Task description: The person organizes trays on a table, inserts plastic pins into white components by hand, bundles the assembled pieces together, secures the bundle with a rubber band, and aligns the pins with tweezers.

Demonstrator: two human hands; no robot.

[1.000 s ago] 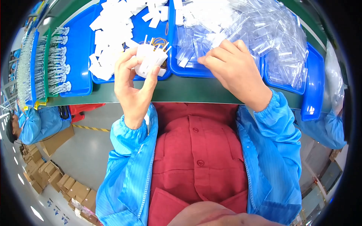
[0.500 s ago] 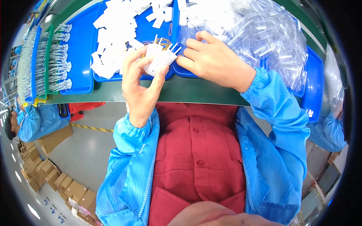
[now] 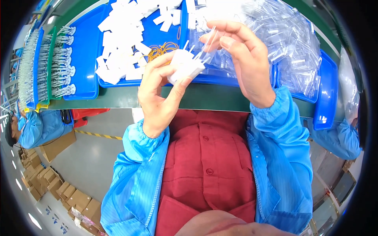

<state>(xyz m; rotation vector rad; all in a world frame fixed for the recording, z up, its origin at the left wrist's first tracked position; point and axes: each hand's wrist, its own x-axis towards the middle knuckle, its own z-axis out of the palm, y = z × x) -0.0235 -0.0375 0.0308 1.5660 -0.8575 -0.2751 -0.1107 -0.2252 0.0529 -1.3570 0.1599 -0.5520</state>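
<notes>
My left hand (image 3: 157,96) is closed around white power plugs (image 3: 186,70), apparently two side by side, their thin metal prongs pointing up and away from me. My right hand (image 3: 252,59) pinches a clear plastic sleeve (image 3: 210,41) between thumb and fingers. The sleeve's lower end is at the prongs of the right-hand plug; whether it sits over them I cannot tell. Behind my left hand, tan rubber bands (image 3: 162,50) lie in a blue tray (image 3: 151,33) with a heap of white plastic pieces (image 3: 122,43).
Loose clear plastic sleeves (image 3: 281,39) pile up in blue trays at the right. A narrow blue tray (image 3: 327,90) stands beside them. Far left are racks of small clear-and-metal parts (image 3: 62,63). The green table edge (image 3: 220,96) runs before me. Co-workers in blue sit on both sides.
My right hand has come up from the sleeve tray with a clear sleeve and turned toward the plugs. My left hand has shifted right with the plugs, uncovering the rubber bands.
</notes>
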